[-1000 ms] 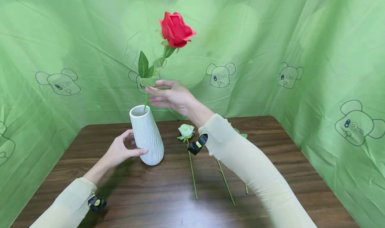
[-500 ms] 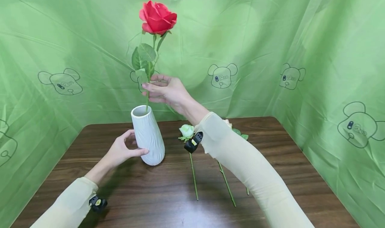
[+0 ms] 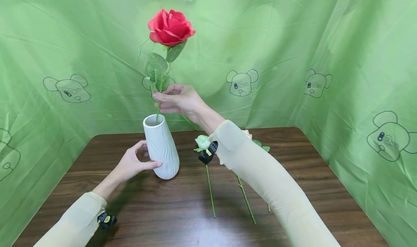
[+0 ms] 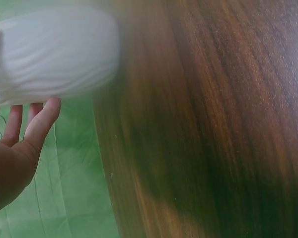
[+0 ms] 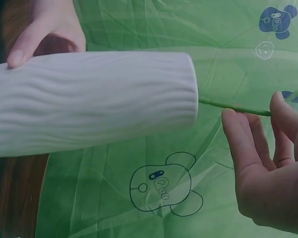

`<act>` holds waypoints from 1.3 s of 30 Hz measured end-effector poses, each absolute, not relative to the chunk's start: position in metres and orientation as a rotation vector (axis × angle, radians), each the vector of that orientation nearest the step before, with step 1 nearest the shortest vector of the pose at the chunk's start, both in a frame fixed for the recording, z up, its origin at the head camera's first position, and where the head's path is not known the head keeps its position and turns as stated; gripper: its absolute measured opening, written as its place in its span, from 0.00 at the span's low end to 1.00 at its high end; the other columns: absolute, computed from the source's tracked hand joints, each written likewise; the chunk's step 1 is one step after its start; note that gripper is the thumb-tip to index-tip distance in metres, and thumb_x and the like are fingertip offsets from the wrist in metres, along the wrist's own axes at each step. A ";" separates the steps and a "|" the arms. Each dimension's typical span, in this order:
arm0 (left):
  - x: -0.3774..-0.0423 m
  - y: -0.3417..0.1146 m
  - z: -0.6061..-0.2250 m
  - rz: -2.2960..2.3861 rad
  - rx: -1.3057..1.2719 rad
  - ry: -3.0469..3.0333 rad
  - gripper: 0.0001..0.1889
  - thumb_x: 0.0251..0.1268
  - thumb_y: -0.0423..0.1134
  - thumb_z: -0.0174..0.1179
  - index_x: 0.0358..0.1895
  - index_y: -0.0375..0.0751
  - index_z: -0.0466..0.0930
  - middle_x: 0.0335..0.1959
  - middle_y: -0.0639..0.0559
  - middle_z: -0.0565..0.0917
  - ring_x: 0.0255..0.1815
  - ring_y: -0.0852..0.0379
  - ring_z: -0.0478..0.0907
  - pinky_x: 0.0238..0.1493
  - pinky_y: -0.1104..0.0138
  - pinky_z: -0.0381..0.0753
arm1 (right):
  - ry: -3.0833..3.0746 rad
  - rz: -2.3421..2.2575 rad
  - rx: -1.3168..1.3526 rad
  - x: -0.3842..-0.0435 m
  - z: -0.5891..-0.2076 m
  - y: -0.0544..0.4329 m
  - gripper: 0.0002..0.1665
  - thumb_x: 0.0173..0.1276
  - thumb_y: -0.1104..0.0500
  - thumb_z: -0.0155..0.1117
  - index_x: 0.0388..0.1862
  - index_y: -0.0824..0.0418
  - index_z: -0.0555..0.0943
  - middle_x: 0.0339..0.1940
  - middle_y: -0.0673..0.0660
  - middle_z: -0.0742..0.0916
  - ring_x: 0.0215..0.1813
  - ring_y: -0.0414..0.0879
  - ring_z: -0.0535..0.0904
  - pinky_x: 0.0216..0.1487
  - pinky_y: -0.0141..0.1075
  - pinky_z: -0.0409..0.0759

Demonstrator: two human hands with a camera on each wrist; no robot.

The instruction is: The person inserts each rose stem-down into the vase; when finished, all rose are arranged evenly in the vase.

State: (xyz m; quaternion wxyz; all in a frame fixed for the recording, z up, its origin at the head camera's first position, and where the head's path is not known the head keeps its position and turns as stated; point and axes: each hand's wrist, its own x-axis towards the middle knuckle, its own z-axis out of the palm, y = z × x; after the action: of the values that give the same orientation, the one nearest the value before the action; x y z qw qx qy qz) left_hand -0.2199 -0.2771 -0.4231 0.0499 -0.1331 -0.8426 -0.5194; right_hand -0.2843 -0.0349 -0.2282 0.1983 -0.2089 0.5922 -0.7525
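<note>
A white ridged vase point(image 3: 163, 149) stands on the wooden table, left of the middle. My left hand point(image 3: 135, 162) grips its lower left side, thumb on the front and fingers behind. Above the vase, my right hand point(image 3: 182, 100) pinches the stem of a red rose point(image 3: 171, 28) below its leaves. The lower end of that green stem point(image 5: 216, 103) goes into the vase mouth, as the right wrist view also shows. The rose stands nearly upright, its bloom high over the vase. In the left wrist view the vase point(image 4: 54, 54) looks blurred, with fingers under it.
On the table point(image 3: 182, 211), right of the vase, lies a pale green-white rose point(image 3: 202, 141). Another stem point(image 3: 246, 200) and a pale bloom point(image 3: 247, 133) show beside my right sleeve, which hides part of them. A green printed curtain point(image 3: 208, 59) encloses the back and sides.
The red rose has swung left from a rightward lean to nearly upright, rising and then sinking slightly. My right hand keeps the stem over the vase mouth. My left hand stays on the vase.
</note>
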 end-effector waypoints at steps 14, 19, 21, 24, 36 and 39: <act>-0.222 -0.276 -0.424 -1.569 -0.400 -2.572 0.36 0.49 0.42 0.82 0.63 0.46 0.75 0.52 0.48 0.84 0.51 0.49 0.82 0.50 0.53 0.81 | 1.834 -1.912 -0.551 -0.293 -0.226 -0.044 0.54 0.61 0.62 0.79 0.80 0.65 0.58 0.64 0.65 0.82 0.45 0.57 0.88 0.45 0.43 0.86; -0.220 -0.275 -0.422 -1.562 -0.393 -2.576 0.36 0.49 0.42 0.82 0.62 0.46 0.75 0.52 0.49 0.84 0.51 0.49 0.82 0.51 0.51 0.80 | 1.934 -1.846 -0.577 -0.293 -0.227 -0.045 0.45 0.59 0.59 0.81 0.72 0.65 0.70 0.56 0.61 0.86 0.48 0.56 0.88 0.44 0.42 0.86; -0.219 -0.276 -0.421 -1.570 -0.390 -2.574 0.36 0.48 0.42 0.82 0.62 0.47 0.75 0.52 0.50 0.84 0.51 0.48 0.82 0.51 0.51 0.80 | 1.941 -1.848 -0.586 -0.293 -0.227 -0.045 0.42 0.58 0.58 0.81 0.69 0.65 0.73 0.51 0.60 0.87 0.46 0.56 0.88 0.44 0.42 0.87; -0.218 -0.276 -0.421 -1.576 -0.391 -2.568 0.36 0.48 0.42 0.82 0.62 0.47 0.76 0.51 0.49 0.84 0.51 0.48 0.82 0.51 0.49 0.80 | 1.943 -1.866 -0.588 -0.292 -0.228 -0.046 0.38 0.58 0.57 0.82 0.65 0.63 0.77 0.46 0.59 0.89 0.43 0.55 0.89 0.43 0.43 0.87; -0.217 -0.277 -0.421 -1.583 -0.414 -2.558 0.36 0.49 0.41 0.82 0.63 0.46 0.75 0.52 0.49 0.84 0.51 0.48 0.82 0.53 0.47 0.79 | 1.988 -1.835 -0.572 -0.290 -0.231 -0.048 0.35 0.55 0.55 0.84 0.60 0.61 0.81 0.43 0.58 0.90 0.39 0.54 0.90 0.40 0.44 0.87; -0.216 -0.276 -0.421 -1.592 -0.413 -2.559 0.36 0.49 0.41 0.82 0.63 0.46 0.75 0.52 0.49 0.84 0.51 0.49 0.82 0.52 0.51 0.81 | 2.019 -1.809 -0.586 -0.290 -0.230 -0.048 0.36 0.55 0.56 0.84 0.62 0.60 0.80 0.43 0.58 0.90 0.37 0.54 0.90 0.39 0.43 0.87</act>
State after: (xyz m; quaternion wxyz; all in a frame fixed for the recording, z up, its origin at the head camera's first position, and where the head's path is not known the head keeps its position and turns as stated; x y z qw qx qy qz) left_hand -0.2160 -0.2757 -0.4207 0.0497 -0.1357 -0.8402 -0.5227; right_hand -0.2898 -0.0483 -0.2298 0.1831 -0.2077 0.7157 -0.6412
